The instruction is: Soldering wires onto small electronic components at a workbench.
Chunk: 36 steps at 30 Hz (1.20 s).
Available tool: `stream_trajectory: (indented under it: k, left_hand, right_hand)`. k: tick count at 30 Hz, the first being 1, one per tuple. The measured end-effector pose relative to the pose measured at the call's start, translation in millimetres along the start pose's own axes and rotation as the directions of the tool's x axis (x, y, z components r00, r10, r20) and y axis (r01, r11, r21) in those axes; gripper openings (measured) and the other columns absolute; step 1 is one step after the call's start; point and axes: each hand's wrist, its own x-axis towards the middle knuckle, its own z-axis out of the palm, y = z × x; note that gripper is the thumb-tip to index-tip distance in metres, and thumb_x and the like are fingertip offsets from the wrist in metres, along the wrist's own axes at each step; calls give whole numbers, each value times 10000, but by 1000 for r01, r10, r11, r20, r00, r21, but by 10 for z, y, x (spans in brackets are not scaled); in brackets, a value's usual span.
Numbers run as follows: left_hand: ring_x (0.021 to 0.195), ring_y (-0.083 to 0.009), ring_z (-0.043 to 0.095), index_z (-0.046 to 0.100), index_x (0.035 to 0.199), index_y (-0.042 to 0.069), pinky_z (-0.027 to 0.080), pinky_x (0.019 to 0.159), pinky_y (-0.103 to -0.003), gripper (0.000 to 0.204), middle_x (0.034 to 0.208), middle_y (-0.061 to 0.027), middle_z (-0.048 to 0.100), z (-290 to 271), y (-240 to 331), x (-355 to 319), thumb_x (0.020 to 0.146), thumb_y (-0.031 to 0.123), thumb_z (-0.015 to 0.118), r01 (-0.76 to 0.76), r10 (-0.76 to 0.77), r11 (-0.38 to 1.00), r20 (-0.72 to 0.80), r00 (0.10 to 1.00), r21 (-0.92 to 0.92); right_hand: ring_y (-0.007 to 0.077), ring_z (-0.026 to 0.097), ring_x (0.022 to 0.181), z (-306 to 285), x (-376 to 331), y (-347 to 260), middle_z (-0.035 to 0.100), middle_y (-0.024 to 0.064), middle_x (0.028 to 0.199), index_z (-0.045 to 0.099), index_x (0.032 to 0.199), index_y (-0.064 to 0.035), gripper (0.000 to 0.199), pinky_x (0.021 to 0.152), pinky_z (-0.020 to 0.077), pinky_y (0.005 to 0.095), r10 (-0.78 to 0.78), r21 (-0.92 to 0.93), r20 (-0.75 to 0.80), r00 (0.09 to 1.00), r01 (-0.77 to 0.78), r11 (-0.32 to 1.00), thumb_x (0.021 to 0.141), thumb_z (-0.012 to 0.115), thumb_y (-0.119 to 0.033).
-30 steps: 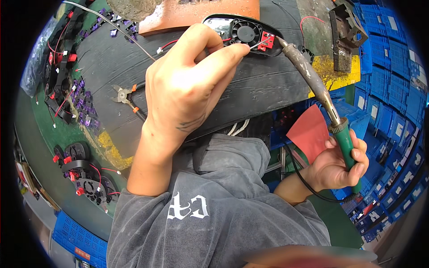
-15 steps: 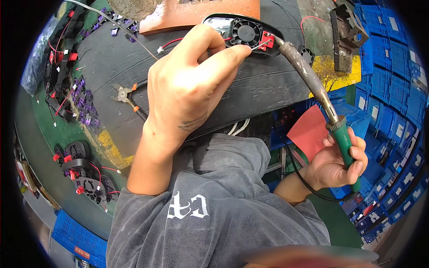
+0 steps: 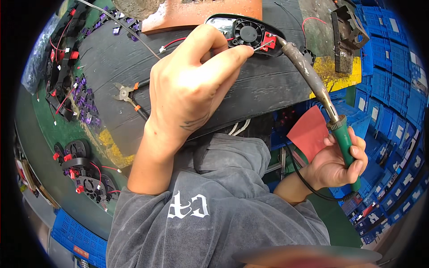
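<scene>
- A small black cooling fan (image 3: 246,32) with a red connector block (image 3: 268,42) at its right edge lies at the far edge of a dark work mat (image 3: 250,89), near the top of the view.
- The left hand (image 3: 192,85) reaches forward over the mat, forearm rising from the lower edge. Thumb and forefinger are pinched shut on a thin strand of solder wire (image 3: 262,45), its tip meeting the red block.
- The right hand (image 3: 339,161), low and to the right, is wrapped closed around the green handle of a soldering iron (image 3: 315,85). Its long, scorched barrel angles up and left, tip at the same red block.
- The fan looks light and rigid, with thin wire leads that would likely pull loose easily; the plastic frame seems the safest place to hold it.
- The iron's barrel is likely hot, so only the green handle is safe to grip.
- Wire cutters (image 3: 127,94) with orange handles lie on the mat, left of the left hand.
</scene>
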Motion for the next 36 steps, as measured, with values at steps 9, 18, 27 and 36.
stream_trajectory:
  k: [9,18,27,36]
  left_hand:
    - [577,-115,531,721,938,74,426,512,-260,286,754,-30,519,-6,1,6,679,-45,726,0,0,1000,-16,1000,-13]
    - [579,-117,530,720,939,69,427,519,-258,290,757,-34,517,1,-2,-1,676,-53,725,-5,5,1000,-6,1000,-22]
    - [590,-123,544,720,944,71,433,524,-261,293,765,-35,522,20,0,-4,680,-55,722,-3,3,1000,5,1000,-15]
    - [594,-121,541,721,946,75,433,524,-263,295,765,-34,520,12,1,-7,679,-49,726,2,-1,1000,8,1000,-8]
  right_hand:
    - [315,625,611,4,-16,-31,634,218,987,631,905,-39,335,457,497,355,9,-9,6,1000,-9,1000,910,450,-320]
    - [295,630,626,-3,-15,-100,633,185,960,642,895,-55,336,460,498,331,-4,-10,-38,999,3,1000,912,449,-330]
    - [330,640,580,-88,-30,-71,599,235,990,574,872,-6,347,427,546,346,-43,3,-8,999,43,999,936,420,-310]
    - [335,629,571,-28,-48,-53,584,235,966,556,857,-14,343,423,541,355,-20,-25,3,1000,20,999,936,412,-315]
